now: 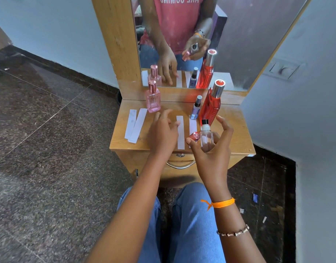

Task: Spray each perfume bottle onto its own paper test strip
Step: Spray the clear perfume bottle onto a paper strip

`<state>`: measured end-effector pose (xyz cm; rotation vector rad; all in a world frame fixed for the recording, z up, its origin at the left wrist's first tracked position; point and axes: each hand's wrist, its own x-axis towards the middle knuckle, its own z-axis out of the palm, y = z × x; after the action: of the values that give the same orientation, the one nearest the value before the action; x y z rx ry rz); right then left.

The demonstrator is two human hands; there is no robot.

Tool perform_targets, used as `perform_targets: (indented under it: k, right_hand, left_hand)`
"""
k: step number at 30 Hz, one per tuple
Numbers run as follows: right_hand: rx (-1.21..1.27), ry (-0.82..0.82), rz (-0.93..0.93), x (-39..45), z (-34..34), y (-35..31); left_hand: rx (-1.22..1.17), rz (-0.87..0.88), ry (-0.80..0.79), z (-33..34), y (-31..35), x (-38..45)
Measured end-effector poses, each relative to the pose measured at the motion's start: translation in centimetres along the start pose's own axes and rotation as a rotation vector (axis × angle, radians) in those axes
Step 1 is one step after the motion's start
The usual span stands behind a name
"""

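My right hand (212, 150) holds a small clear bottle (206, 138) with its white spray nozzle bare, and pinches that bottle's rose-gold cap (194, 137) beside it. My left hand (163, 131) hovers with relaxed fingers over the table, just left of a white paper strip (180, 132). A second strip (192, 126) lies partly behind the cap. Two more strips (135, 125) lie overlapping at the table's left. A pink bottle (153, 98), a small purple bottle (196, 108) and a tall red bottle (210, 103) stand at the back.
The small wooden dressing table (123, 137) has a mirror (239, 35) behind the bottles and a drawer with a metal handle (180, 165) below. My knees in blue jeans are under the front edge. Paper scraps lie on the dark floor (262, 215) at the right.
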<state>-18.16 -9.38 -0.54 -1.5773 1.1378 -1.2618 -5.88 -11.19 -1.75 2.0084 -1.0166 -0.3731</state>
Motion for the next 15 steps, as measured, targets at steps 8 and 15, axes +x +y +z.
perform_targets:
  k: [8, 15]
  right_hand:
    - [0.164, -0.050, 0.068, 0.1, -0.5, -0.6]
    - [0.173, -0.198, 0.080, 0.1, -1.5, -0.2]
  left_hand:
    - [-0.492, 0.089, -0.494, -3.7, -0.3, -4.1]
    - [-0.508, 0.147, -0.510, -4.4, -0.4, -5.4]
